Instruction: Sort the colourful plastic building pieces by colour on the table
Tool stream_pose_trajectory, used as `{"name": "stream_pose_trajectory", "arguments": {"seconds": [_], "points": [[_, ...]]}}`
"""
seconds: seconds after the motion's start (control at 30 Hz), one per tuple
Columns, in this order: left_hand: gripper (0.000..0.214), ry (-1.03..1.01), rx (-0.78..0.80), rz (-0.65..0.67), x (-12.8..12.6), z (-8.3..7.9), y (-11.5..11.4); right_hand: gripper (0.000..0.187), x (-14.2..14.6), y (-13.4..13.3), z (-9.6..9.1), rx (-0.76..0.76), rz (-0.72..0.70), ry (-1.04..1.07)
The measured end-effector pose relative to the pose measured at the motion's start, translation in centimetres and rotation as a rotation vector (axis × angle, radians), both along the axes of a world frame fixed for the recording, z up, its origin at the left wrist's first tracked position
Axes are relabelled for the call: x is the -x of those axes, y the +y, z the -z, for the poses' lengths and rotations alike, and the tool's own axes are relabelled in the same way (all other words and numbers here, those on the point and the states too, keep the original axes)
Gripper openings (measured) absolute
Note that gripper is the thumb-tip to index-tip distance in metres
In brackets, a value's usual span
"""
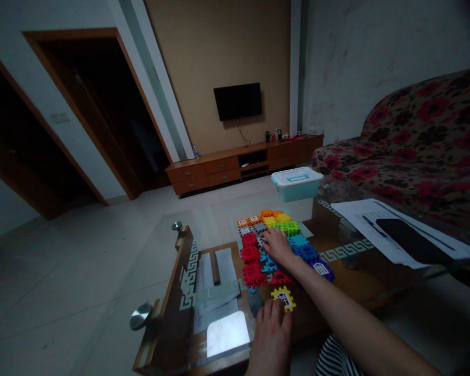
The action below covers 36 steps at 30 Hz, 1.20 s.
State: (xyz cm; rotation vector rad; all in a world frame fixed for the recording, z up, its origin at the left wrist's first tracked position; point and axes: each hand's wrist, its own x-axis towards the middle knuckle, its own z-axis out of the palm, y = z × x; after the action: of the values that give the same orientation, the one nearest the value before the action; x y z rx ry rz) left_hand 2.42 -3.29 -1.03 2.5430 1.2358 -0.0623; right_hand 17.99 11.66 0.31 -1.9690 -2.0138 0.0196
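My right hand (279, 246) reaches over the colourful interlocking plastic tiles on the glass table (215, 342). Its curled fingers close on a small grey-and-white tile (262, 242), mostly hidden beneath the fingertips. Stacks of red tiles (250, 255) lie just left of that hand. Beyond it are orange, yellow and green tiles (290, 228); blue tiles (303, 248) lie to its right. A purple tile with a white window print (321, 269) sits under the right forearm's far side. Near the front edge, my left hand (273, 326) lies with fingers extended, close below a yellow window tile (283, 299).
A teal lidded box (297, 183) stands at the table's far end. Papers (360, 224) with pens and a black phone-like slab (411, 240) lie on the right. Beneath the glass are sheets and a brown stick (215, 269). A flowered sofa (419, 130) borders the right.
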Motion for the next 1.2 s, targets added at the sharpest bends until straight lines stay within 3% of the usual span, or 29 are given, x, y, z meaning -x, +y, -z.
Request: {"name": "stream_pose_trajectory", "arguments": {"seconds": [0.17,0.4,0.67,0.8,1.03,1.2], "points": [[0.047,0.000,-0.042,0.000,0.1,0.9,0.0,0.026,1.4,-0.2,-0.1,-0.016,0.060,-0.005],[0.044,0.010,-0.032,0.006,0.0,0.4,-0.1,0.026,2.8,-0.1,-0.8,0.015,0.115,-0.006],[0.046,-0.006,-0.122,0.019,0.2,2.1,-0.2,0.028,3.4,0.8,0.2,-0.007,0.207,0.013],[0.046,-0.002,-0.127,0.021,0.2,1.8,-0.2,0.026,3.6,0.8,0.3,-0.020,0.239,0.028],[0.045,0.008,-0.091,0.027,0.1,1.0,-0.4,0.025,3.2,0.5,-0.4,0.024,0.204,0.034],[0.043,-0.010,-0.095,0.024,0.0,1.2,-0.4,0.025,2.3,1.0,0.4,0.054,0.145,0.062]]}}
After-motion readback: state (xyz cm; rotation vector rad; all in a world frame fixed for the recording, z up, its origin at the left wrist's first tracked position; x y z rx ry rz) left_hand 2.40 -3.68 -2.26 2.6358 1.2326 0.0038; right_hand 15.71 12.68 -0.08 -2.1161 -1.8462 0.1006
